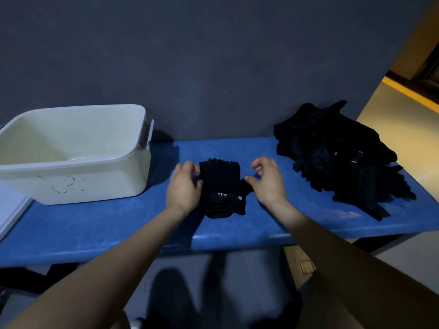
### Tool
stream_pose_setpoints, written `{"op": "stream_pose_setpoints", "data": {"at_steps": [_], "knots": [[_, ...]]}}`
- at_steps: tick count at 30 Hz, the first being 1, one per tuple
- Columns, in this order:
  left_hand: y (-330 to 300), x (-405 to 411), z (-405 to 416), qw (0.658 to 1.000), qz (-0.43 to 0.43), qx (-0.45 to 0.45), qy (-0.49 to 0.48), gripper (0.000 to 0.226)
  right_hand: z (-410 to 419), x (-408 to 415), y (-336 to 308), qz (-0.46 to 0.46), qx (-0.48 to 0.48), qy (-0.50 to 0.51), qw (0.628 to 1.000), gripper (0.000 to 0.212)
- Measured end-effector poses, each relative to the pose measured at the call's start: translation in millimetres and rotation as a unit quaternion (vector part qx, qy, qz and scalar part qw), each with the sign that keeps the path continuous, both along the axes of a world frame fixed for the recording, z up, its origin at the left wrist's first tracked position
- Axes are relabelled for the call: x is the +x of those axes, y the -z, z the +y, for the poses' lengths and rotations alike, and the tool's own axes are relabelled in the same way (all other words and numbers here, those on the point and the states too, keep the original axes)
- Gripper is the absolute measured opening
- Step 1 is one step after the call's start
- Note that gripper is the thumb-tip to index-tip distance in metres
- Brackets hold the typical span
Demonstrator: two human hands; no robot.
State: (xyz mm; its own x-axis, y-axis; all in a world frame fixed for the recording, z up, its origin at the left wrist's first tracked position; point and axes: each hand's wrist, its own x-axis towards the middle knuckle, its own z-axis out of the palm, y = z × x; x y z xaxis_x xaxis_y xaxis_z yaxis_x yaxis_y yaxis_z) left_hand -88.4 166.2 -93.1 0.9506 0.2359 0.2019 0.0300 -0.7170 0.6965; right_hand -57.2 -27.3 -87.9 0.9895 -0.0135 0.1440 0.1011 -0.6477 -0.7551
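- Both hands meet at a black glove (222,186) lying on the blue table (99,224), one at each side of it.
- The left hand (184,186) is at the glove's left edge, its fingers curled over onto the cloth and gripping it near the finger end.
- The right hand (268,184) is at the glove's right edge. Its thumb tip touches the dark flap that sticks out there, and its other fingers are curled loosely above, off the table. Whether those fingers have any cloth between them and the thumb cannot be told in the dim light.
- The glove lies flat near the middle of the table, its short finger ends pointing away from the person and its cuff toward them. A strap with small white lettering crosses it near the wrist.
- A white plastic tub (71,186) stands to the left, well apart from the glove, near the back wall.
- A loose pile of black gloves (344,157) sits on the right end of the table, near the right hand but not touching it.
- A white sheet (11,210) lies at the far left edge, just beside the tub.
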Motion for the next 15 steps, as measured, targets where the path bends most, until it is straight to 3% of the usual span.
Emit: {"op": "stream_pose_setpoints", "data": {"at_steps": [2, 5, 7, 10, 15], "knots": [[-0.7, -1.8, 14.2, 0.989, -0.029, 0.066, 0.127, 0.035, -7.5, -6.4, -5.2, -0.039, -0.062, -0.117, 0.99, 0.022], [1.2, -6.5, 27.5, 0.944, 0.087, 0.142, 0.285, 0.054, -14.0, -13.8, -2.5, 0.019, -0.176, -0.275, 0.945, 0.043], [1.5, -7.8, 28.2, 0.933, 0.138, 0.16, 0.291, 0.058, -15.8, -13.1, 3.6, 0.045, -0.229, -0.316, 0.92, 0.052], [-3.6, -4.0, 25.0, 0.934, 0.148, 0.167, 0.278, 0.06, -16.5, -7.1, 8.4, 0.041, -0.253, -0.321, 0.912, 0.053], [-1.6, -4.9, 21.1, 0.942, 0.124, 0.17, 0.263, 0.046, -18.7, -4.7, 12.4, -0.017, -0.249, -0.307, 0.918, 0.03]]}}
